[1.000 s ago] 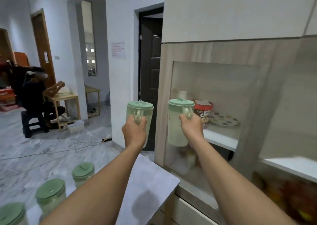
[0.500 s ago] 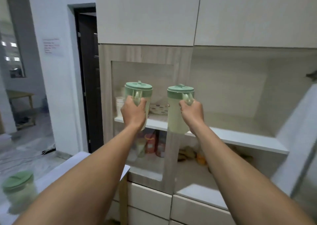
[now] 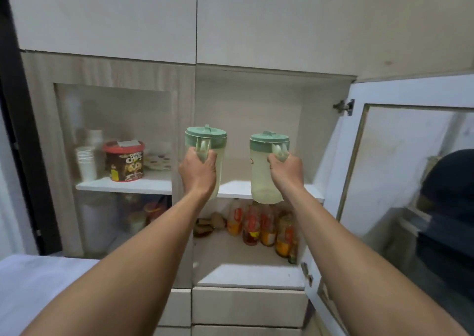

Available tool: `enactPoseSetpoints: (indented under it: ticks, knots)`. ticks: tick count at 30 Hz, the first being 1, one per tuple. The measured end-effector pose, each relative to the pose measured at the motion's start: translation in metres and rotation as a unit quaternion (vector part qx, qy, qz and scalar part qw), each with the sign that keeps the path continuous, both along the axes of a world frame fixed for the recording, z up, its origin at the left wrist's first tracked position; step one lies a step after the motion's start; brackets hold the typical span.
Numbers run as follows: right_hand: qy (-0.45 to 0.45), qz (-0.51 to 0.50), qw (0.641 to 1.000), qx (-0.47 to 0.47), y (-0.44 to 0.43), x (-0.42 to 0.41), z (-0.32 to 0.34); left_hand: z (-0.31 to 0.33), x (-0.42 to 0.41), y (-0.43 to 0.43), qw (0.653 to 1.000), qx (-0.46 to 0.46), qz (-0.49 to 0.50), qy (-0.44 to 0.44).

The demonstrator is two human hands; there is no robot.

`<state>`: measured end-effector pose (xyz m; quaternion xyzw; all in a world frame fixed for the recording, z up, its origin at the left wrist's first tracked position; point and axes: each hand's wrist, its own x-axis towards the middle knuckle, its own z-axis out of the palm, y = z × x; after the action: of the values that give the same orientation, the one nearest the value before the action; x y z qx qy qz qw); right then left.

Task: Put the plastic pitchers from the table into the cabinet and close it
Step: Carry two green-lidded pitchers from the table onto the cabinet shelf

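Two lidded plastic pitchers, left (image 3: pixel 206 156) and right (image 3: pixel 266 166): likely light, rigid, slippery-walled; left hand (image 3: pixel 197 172) and right hand (image 3: pixel 286 172) each clamped round a handle.

I face a wall of pale flat-fronted upper panels (image 3: pixel 107 17). Below them, white drawer fronts (image 3: pixel 248 306) close the base. A dark door frame (image 3: pixel 18 135) edges the left. Light is dim and even; a white desk (image 3: pixel 33 287) sits lower left, possibly.
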<state>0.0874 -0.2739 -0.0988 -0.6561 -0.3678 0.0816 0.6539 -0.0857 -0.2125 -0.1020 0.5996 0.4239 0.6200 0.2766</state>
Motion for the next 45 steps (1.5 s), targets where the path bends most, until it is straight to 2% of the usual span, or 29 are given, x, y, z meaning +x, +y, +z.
enactPoseSetpoints:
  ticks: [7,21,31,38,42,45]
  knots:
    - [0.021,-0.046,0.999,0.003,0.019,0.054,-0.007,-0.004,0.063,0.030,0.999,0.004,-0.052,0.010]
    - [0.041,-0.123,0.991,0.018,0.129,0.137,0.000,0.004,0.163,0.173,0.991,-0.010,-0.135,0.007]
    - [0.048,-0.144,0.988,0.002,0.201,0.207,-0.031,-0.022,0.241,0.252,0.989,-0.020,-0.144,0.011]
    - [0.053,-0.149,0.987,0.007,0.280,0.290,-0.064,-0.050,0.328,0.323,0.989,-0.017,-0.146,0.012]
    - [0.044,-0.144,0.989,-0.008,0.329,0.339,-0.082,-0.073,0.383,0.374,0.989,-0.027,-0.123,0.073]
    - [0.033,-0.150,0.988,-0.025,0.364,0.374,-0.093,-0.088,0.420,0.404,0.988,-0.041,-0.135,0.057]
